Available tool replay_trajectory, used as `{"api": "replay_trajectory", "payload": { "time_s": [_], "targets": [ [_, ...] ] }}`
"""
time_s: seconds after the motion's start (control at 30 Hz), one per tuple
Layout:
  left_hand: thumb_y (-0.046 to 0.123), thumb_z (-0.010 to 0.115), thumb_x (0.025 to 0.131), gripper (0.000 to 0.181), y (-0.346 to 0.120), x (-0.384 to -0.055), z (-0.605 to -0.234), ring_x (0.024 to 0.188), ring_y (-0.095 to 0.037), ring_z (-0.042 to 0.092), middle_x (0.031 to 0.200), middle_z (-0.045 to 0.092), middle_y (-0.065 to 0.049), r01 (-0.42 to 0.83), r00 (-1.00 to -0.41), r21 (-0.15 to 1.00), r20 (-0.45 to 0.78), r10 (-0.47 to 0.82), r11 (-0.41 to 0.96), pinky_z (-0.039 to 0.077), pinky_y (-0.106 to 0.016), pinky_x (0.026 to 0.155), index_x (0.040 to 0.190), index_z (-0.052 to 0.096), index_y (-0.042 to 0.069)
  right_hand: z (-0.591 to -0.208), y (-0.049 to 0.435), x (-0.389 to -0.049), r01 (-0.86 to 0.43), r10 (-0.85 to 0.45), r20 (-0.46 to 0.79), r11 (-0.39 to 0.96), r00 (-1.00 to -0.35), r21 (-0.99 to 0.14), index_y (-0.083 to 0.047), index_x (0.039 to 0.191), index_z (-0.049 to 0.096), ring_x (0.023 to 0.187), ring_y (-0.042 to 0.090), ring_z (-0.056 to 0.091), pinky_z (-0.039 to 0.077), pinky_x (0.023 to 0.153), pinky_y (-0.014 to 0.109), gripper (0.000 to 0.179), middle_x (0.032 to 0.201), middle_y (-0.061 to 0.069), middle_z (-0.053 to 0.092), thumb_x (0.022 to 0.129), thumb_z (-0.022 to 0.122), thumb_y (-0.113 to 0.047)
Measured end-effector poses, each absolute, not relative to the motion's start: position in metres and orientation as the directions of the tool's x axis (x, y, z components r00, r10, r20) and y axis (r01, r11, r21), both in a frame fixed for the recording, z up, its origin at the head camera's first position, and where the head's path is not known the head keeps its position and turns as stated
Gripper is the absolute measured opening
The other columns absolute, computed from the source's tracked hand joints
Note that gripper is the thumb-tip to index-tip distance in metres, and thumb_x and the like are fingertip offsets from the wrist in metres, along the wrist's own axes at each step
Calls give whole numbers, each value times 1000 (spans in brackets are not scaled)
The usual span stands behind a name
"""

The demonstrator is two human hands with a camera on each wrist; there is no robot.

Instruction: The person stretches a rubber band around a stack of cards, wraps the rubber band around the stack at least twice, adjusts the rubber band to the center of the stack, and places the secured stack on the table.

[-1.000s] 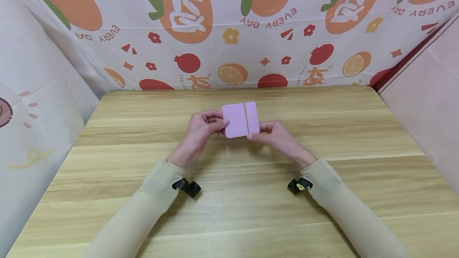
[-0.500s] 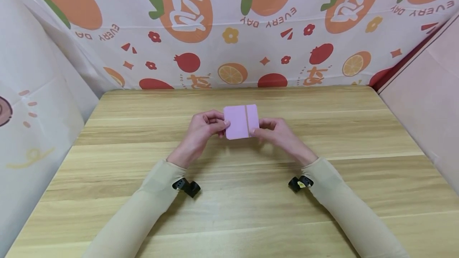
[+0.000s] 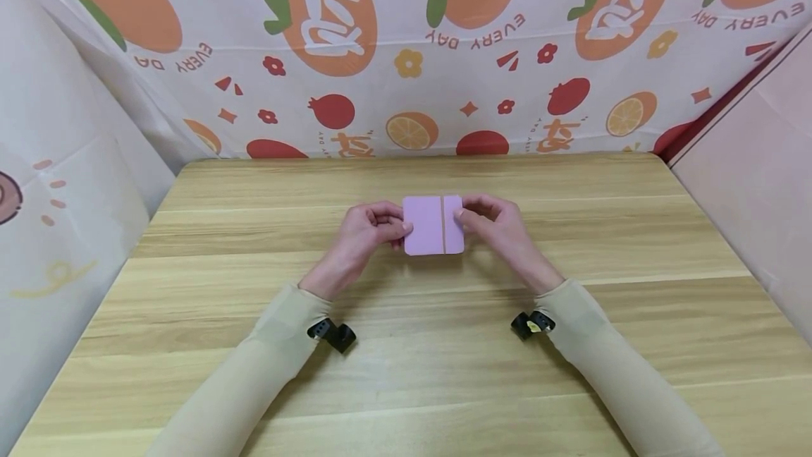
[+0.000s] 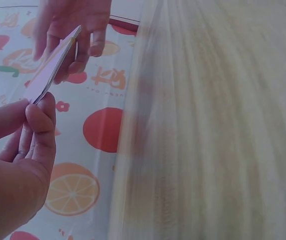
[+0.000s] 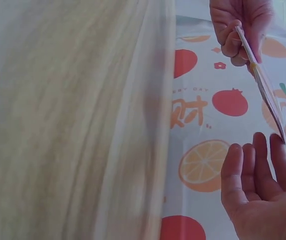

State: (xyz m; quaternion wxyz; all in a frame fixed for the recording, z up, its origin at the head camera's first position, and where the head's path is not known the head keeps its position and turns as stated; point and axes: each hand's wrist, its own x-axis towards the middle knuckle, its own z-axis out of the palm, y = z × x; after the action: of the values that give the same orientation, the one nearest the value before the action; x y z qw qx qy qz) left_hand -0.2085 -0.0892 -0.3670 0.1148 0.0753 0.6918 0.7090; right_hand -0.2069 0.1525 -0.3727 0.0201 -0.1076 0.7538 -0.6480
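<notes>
In the head view, a small lilac notebook (image 3: 422, 226) with rounded corners is held up above the table. A narrow tan band (image 3: 443, 226) runs across it, nearer its right side. My left hand (image 3: 368, 231) pinches its left edge, thumb in front and fingers behind. At the opposite edge is my right hand (image 3: 501, 228), its thumb over the front and its fingers reaching behind. Edge-on in the left wrist view, the notebook (image 4: 52, 67) looks thin and layered. In the right wrist view its near edge touches a fingertip of my right hand (image 5: 268, 195).
A wood-grain table (image 3: 406, 372) lies beneath both hands. Behind it hangs a white cloth (image 3: 457, 83) printed with fruit and flowers. More pale cloth (image 3: 70, 161) hangs at the left, and a pale panel (image 3: 755, 161) stands at the right.
The notebook has come slightly nearer and to the right, and now sits level. My right thumb has moved from its lower right corner up along the right edge. The left hand keeps its pinch.
</notes>
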Motion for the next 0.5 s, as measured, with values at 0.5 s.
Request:
{"api": "replay_trajectory", "payload": {
  "time_s": [0.5],
  "targets": [
    [-5, 68, 87, 14, -80, -203, -371, 64, -14, 58, 80, 67, -7, -42, -938, 999, -50, 344, 30, 50, -28, 62, 99, 65, -9, -374, 153, -208, -181, -183, 153, 152, -971, -972, -3, 112, 70, 102, 22, 54, 47, 80, 28, 26, 110, 8, 66, 94, 68, -22]
  ]
}}
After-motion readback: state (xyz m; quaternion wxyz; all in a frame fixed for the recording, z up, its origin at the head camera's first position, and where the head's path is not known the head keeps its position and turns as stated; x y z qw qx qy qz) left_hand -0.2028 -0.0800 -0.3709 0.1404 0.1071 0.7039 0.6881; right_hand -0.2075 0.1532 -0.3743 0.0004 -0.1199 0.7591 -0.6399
